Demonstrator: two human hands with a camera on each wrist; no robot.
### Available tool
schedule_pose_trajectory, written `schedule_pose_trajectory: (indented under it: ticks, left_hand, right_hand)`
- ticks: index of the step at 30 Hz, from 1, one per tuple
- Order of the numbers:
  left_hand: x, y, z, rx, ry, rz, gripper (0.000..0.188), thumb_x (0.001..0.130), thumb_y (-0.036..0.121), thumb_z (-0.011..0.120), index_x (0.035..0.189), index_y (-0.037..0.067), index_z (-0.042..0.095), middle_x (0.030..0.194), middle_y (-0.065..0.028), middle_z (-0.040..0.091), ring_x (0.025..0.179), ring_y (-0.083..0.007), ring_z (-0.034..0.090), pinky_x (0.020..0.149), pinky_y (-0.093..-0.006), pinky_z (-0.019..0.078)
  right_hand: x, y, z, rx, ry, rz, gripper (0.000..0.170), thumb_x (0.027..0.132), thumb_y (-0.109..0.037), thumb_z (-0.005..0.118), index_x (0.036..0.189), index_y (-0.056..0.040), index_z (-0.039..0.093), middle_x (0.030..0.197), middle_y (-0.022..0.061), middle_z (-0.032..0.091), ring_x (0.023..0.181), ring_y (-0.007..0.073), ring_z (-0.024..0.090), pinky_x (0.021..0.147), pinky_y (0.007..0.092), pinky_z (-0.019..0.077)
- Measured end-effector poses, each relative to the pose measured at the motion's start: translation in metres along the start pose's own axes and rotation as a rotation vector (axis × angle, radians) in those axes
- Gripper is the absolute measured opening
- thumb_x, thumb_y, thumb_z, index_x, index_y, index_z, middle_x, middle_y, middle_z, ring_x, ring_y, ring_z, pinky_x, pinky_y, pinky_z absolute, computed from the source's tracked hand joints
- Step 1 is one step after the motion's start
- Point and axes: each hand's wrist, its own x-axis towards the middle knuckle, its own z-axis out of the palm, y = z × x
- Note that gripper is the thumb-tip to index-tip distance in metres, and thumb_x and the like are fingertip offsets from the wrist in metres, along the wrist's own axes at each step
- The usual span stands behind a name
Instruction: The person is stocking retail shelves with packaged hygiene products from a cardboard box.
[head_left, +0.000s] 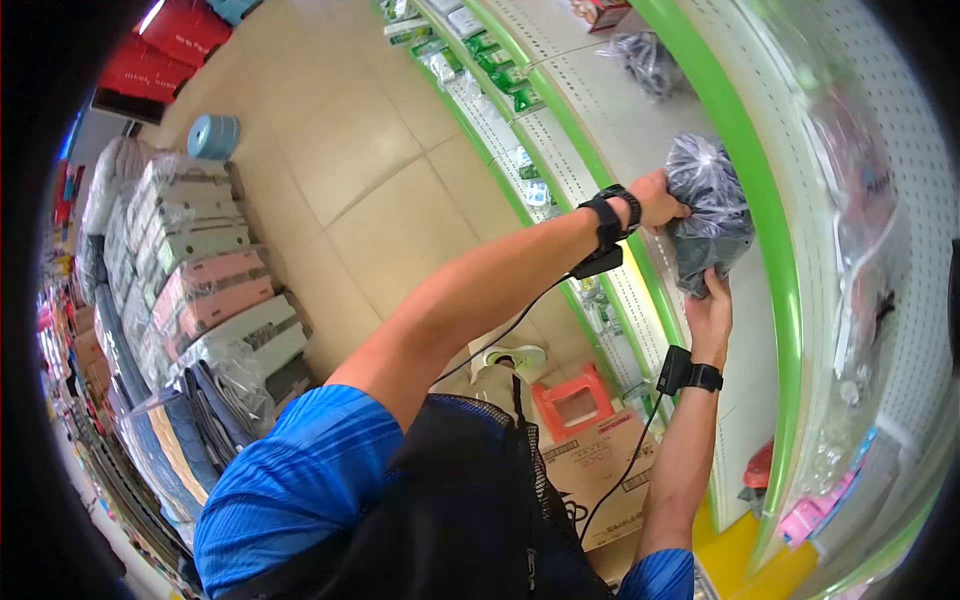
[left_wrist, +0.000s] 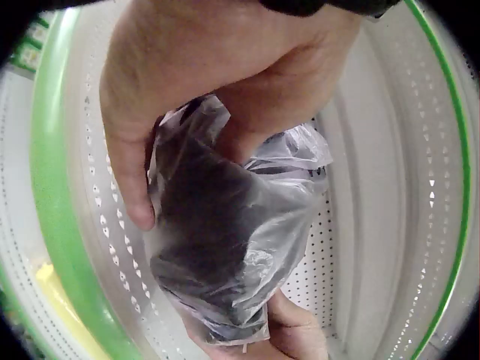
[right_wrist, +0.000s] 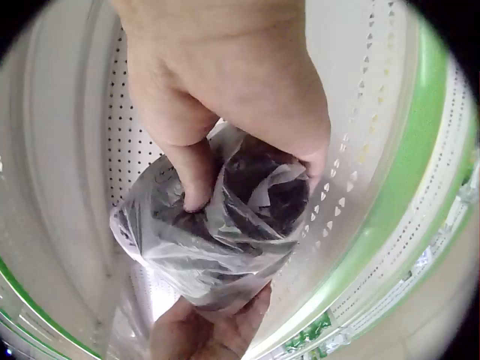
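Note:
A dark item in a clear, crinkled plastic bag [head_left: 710,235] is held above a white perforated shelf. My left hand [head_left: 660,200] grips the bag's side in the head view; its fingers [left_wrist: 135,180] bend over the plastic in the left wrist view. Lower in the head view, my right hand [head_left: 710,312] holds the bag's bottom end. In the right wrist view the right hand [right_wrist: 232,97] has one digit pressed into the bag [right_wrist: 210,240], and the left hand [right_wrist: 210,330] shows beyond it. Some fingertips are hidden behind the plastic.
Green shelf edges [head_left: 775,250] run alongside the hands. Another bagged dark item [head_left: 648,65] lies farther along the shelf. Green packs [head_left: 500,65] fill lower shelves. A red stool [head_left: 572,400] and a cardboard box [head_left: 600,470] stand near the body; wrapped suitcases [head_left: 215,290] line the left.

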Motion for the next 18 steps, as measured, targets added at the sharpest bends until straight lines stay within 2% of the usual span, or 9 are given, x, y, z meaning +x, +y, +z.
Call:
schedule_pose_trajectory:
  ticks: [3,6,7,9,10,11,14,15,18]
  left_hand:
    - [0.048,-0.002,-0.012,0.049,0.021,0.014,0.063,0.083,0.027,0.074,0.134,0.004,0.045,0.107,-0.0174,0.067,0.076,-0.0245,0.072,0.055,-0.0335,0.0620]
    - [0.071,0.016,-0.017,0.125,0.039,-0.027,0.067,0.086,0.032,0.069,0.140,0.005,0.040,0.110,-0.0214,0.066,0.089,-0.0309,0.071,0.067,-0.0379,0.0614]
    - [0.093,0.026,-0.019,0.208,0.116,0.050,0.069,0.087,0.034,0.067,0.141,0.004,0.038,0.112,-0.0240,0.065,0.095,-0.0347,0.068,0.076,-0.0401,0.0586]
    - [0.109,0.034,-0.028,0.294,0.191,0.128,0.071,0.087,0.036,0.066,0.143,0.004,0.036,0.113,-0.0265,0.064,0.101,-0.0385,0.066,0.084,-0.0422,0.0557]
    - [0.108,0.037,-0.032,0.215,0.184,0.174,0.073,0.087,0.036,0.065,0.144,0.003,0.034,0.114,-0.0276,0.064,0.106,-0.0404,0.063,0.089,-0.0433,0.0522]
    - [0.106,0.040,-0.035,0.136,0.175,0.219,0.076,0.086,0.035,0.065,0.146,0.002,0.031,0.115,-0.0287,0.063,0.110,-0.0422,0.061,0.094,-0.0443,0.0487]
    - [0.113,0.039,-0.036,0.124,0.166,0.213,0.080,0.085,0.034,0.067,0.146,0.000,0.028,0.114,-0.0295,0.063,0.108,-0.0421,0.062,0.093,-0.0443,0.0499]
    - [0.118,0.036,-0.036,0.107,0.157,0.194,0.080,0.084,0.034,0.068,0.145,-0.001,0.028,0.115,-0.0300,0.062,0.108,-0.0425,0.061,0.093,-0.0446,0.0493]
    - [0.123,0.021,-0.031,0.110,0.174,0.240,0.078,0.083,0.034,0.070,0.139,-0.004,0.031,0.117,-0.0313,0.061,0.111,-0.0434,0.060,0.095,-0.0448,0.0480]
  right_hand:
    - [0.063,0.008,-0.013,-0.090,-0.022,0.002,0.046,0.094,-0.002,0.058,0.137,-0.0023,0.045,0.137,0.0094,0.053,0.126,0.0229,0.050,0.111,0.0379,0.0355]
    - [0.094,-0.006,-0.003,-0.289,0.070,0.034,0.036,0.095,-0.012,0.061,0.129,-0.0052,0.054,0.131,0.0067,0.057,0.121,0.0200,0.052,0.106,0.0372,0.0377]
    - [0.109,-0.020,0.013,-0.308,0.074,0.055,0.036,0.095,-0.012,0.061,0.129,-0.0052,0.054,0.131,0.0067,0.057,0.121,0.0200,0.052,0.106,0.0372,0.0377]
    - [0.126,-0.031,0.035,-0.452,0.226,0.089,0.031,0.093,-0.016,0.065,0.121,-0.0086,0.057,0.107,0.0005,0.061,0.098,0.0132,0.055,0.091,0.0319,0.0403]
    - [0.134,-0.030,0.041,-0.536,0.242,0.073,0.031,0.090,-0.022,0.068,0.118,-0.0119,0.058,0.095,-0.0029,0.057,0.082,0.0102,0.052,0.075,0.0273,0.0409]
    - [0.141,-0.031,0.046,-0.538,0.245,0.076,0.031,0.090,-0.022,0.068,0.118,-0.0119,0.058,0.095,-0.0029,0.057,0.082,0.0102,0.052,0.075,0.0273,0.0409]
    - [0.164,-0.038,0.053,-0.825,0.354,0.079,0.031,0.094,-0.026,0.064,0.121,-0.0121,0.056,0.090,-0.0010,0.055,0.068,0.0108,0.050,0.054,0.0246,0.0387]
    - [0.171,-0.038,0.053,-0.828,0.356,0.083,0.031,0.094,-0.026,0.064,0.121,-0.0121,0.056,0.090,-0.0010,0.055,0.068,0.0108,0.050,0.054,0.0246,0.0387]
    - [0.186,-0.037,0.058,-0.662,0.314,0.120,0.028,0.096,-0.023,0.063,0.119,-0.0116,0.055,0.093,-0.0001,0.057,0.074,0.0126,0.051,0.070,0.0291,0.0441]
